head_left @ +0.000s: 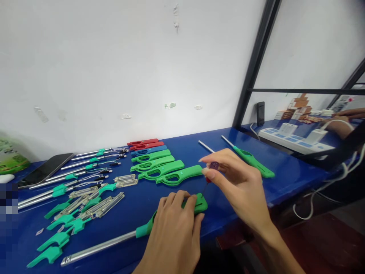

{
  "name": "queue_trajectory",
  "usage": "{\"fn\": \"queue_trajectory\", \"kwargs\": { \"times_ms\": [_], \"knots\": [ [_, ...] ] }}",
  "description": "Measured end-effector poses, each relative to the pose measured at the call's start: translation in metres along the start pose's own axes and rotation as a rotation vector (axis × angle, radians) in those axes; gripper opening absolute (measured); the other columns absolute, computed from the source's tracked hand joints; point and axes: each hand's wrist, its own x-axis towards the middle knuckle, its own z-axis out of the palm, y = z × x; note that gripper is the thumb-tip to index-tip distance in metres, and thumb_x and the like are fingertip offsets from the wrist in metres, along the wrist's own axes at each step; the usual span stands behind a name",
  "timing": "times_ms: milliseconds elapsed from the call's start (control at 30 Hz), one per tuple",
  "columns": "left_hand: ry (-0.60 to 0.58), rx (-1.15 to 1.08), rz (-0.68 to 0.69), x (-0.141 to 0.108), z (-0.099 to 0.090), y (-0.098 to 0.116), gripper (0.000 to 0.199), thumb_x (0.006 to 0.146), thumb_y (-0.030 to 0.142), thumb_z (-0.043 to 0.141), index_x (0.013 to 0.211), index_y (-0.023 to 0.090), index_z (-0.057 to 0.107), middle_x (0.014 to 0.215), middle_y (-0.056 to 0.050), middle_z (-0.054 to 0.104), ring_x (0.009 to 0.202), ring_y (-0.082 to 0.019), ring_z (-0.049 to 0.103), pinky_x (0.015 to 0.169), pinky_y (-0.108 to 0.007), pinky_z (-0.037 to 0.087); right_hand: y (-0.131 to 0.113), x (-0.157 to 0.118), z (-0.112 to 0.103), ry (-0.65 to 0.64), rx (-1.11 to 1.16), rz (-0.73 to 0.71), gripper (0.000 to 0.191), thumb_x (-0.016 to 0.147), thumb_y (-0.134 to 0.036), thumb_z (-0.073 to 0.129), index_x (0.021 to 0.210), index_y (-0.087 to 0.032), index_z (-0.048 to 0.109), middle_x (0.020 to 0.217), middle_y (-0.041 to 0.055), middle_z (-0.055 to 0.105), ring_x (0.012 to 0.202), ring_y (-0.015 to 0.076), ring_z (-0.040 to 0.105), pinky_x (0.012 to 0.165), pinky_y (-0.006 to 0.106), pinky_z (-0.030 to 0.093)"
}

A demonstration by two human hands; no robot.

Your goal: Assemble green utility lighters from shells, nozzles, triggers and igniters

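Note:
My left hand is closed over a green long-necked lighter, pressing it to the blue table. The lighter's metal tube points to the lower left, and my fingers hide most of its body. Between thumb and fingers, my right hand pinches the handle of a small screwdriver. Its thin shaft slants down to the handle end of the lighter. Behind my right hand lie another green lighter and a metal tube, whose lower part is hidden.
Red, blue and green handle shells lie in a row at mid-table. To the left are metal tubes with wires, clear fuel tanks, teal triggers and a phone. A power strip sits beyond the black frame, near another person's hand.

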Motion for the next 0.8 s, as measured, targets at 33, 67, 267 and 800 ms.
{"fn": "queue_trajectory", "kwargs": {
  "times_ms": [33, 67, 267, 800],
  "knots": [
    [0.001, 0.017, 0.018, -0.003, 0.001, -0.004, 0.027, 0.102, 0.018, 0.054, 0.124, 0.023, 0.069, 0.118, -0.009, 0.072, 0.101, -0.03, 0.069, 0.085, -0.048, 0.058, 0.001, -0.001, 0.001, -0.002, -0.012, 0.004, 0.016, 0.096, -0.026, 0.076, 0.109, -0.033, 0.081, 0.095, -0.0008, 0.07, 0.082, 0.0145, 0.067, 0.072, 0.028, 0.058],
    [0.009, 0.027, 0.033, -0.006, 0.003, -0.007, 0.03, 0.103, 0.017, 0.053, 0.128, 0.023, 0.068, 0.118, -0.009, 0.072, 0.101, -0.029, 0.069, 0.085, -0.047, 0.058, 0.002, -0.001, 0.001, 0.0, -0.022, 0.008, 0.019, 0.098, -0.025, 0.074, 0.114, -0.034, 0.08, 0.094, -0.0012, 0.071, 0.081, 0.0142, 0.068, 0.073, 0.028, 0.058],
    [0.08, 0.065, 0.115, -0.015, 0.009, -0.021, 0.036, 0.104, 0.016, 0.052, 0.138, 0.024, 0.064, 0.121, -0.009, 0.071, 0.103, -0.027, 0.069, 0.087, -0.044, 0.06, 0.005, -0.002, 0.001, -0.056, 0.063, 0.016, 0.023, 0.106, -0.026, 0.06, 0.122, -0.032, 0.075, 0.103, 0.0015, 0.076, 0.087, 0.0166, 0.073, 0.079, 0.031, 0.06],
    [0.033, 0.069, 0.184, -0.02, 0.002, -0.025, 0.047, 0.102, 0.011, 0.047, 0.146, 0.021, 0.057, 0.124, -0.012, 0.069, 0.108, -0.028, 0.067, 0.091, -0.046, 0.059, 0.005, -0.004, 0.007, -0.104, 0.114, -0.091, 0.023, 0.106, -0.022, 0.058, 0.116, -0.031, 0.078, 0.097, 0.0035, 0.072, 0.086, 0.0179, 0.068, 0.073, 0.032, 0.058]
  ]
}}
